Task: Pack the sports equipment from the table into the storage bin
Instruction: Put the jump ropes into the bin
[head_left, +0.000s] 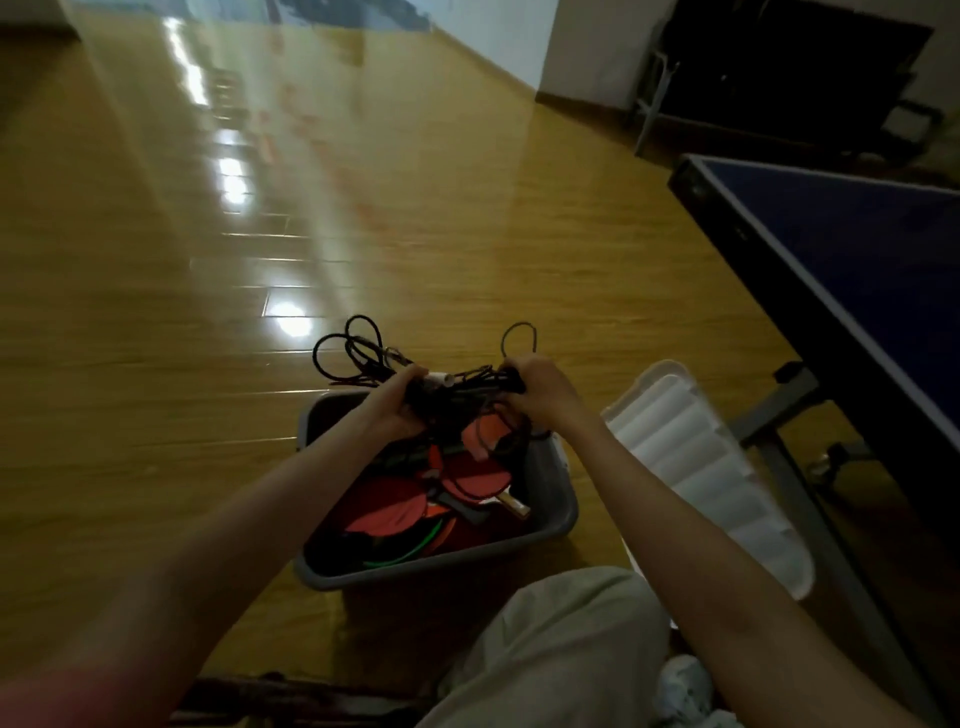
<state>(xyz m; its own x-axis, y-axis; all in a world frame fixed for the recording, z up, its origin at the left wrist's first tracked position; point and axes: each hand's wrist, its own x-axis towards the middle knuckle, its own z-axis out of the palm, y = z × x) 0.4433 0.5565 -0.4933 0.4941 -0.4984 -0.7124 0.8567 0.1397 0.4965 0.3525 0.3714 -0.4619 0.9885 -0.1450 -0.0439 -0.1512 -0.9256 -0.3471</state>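
In the head view, the person is crouching over a grey storage bin (556, 499) that is sitting on the glossy wooden floor (156, 364). Both bare forearms are reaching forward over the bin. The left hand (400, 402) is curling its fingers round one end of a tangled black bundle of cords (457, 389), and the right hand (535, 387) is gripping the other end, so the bundle is hanging between the two hands just above the far part of the bin. Black loops of cord are sticking out past the left hand and one loop is rising behind the right hand. A small white piece is showing in the bundle beside the left hand; what it is cannot be told.

Inside the bin, several red table tennis paddles (400, 514) are lying piled together, one with a pale wooden handle pointing toward the bin's right wall, and a thin green cord (410, 553) is curving along the near side.

A white ribbed lid (706, 467) is lying on the floor just to the right of the bin. The blue table (857, 249) is standing at the right edge, and a light trouser knee (561, 639) is filling the lower middle.
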